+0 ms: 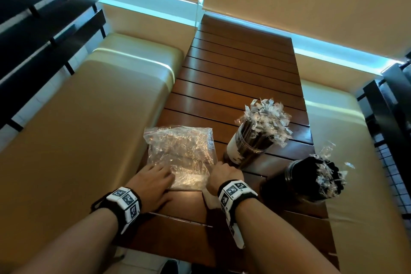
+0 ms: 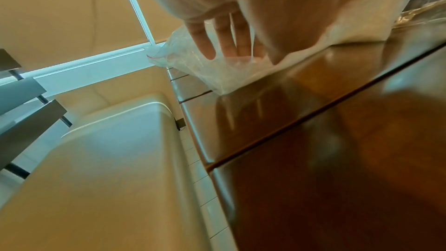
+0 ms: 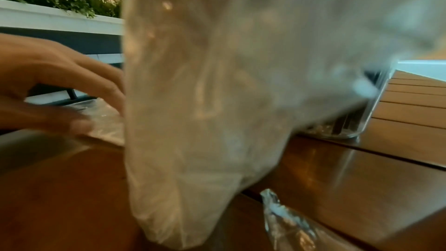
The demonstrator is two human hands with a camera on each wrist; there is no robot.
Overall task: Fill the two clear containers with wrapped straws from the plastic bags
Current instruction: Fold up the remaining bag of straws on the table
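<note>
Count of task items: two clear containers and at least one plastic bag in plain view, all on one slatted wooden table (image 1: 233, 69).

The far container (image 1: 245, 143) stands right of the table's middle, packed with wrapped straws (image 1: 266, 118) whose crinkled clear wrapper ends fan out above its rim. It carries a white label on the side facing left; no writing on it can be read. The near container (image 1: 295, 181) stands nearer and further right, close to the table's right edge, also holding dark straws with wrapper ends showing at the top. The two containers stand apart from each other.

The plastic bag (image 1: 181, 153) lies flat on the table, left of the far container. It is clear and crumpled; no print is legible on it.

The left hand (image 1: 153, 181) lies on the near left corner of the bag with fingers straight and spread, pressing it down; the left wrist view confirms flat fingers (image 2: 205, 43) on the plastic (image 2: 212, 72). The right hand (image 1: 224, 172) is at the bag's near right corner. The right wrist view is filled by blurred clear plastic film (image 3: 217, 83) hanging close to the lens, which hides the fingers; whether this hand grasps anything cannot be told.

Each wrist wears one band of black-and-white square markers. One cream cushioned bench (image 1: 93, 118) runs along each side of the table.
</note>
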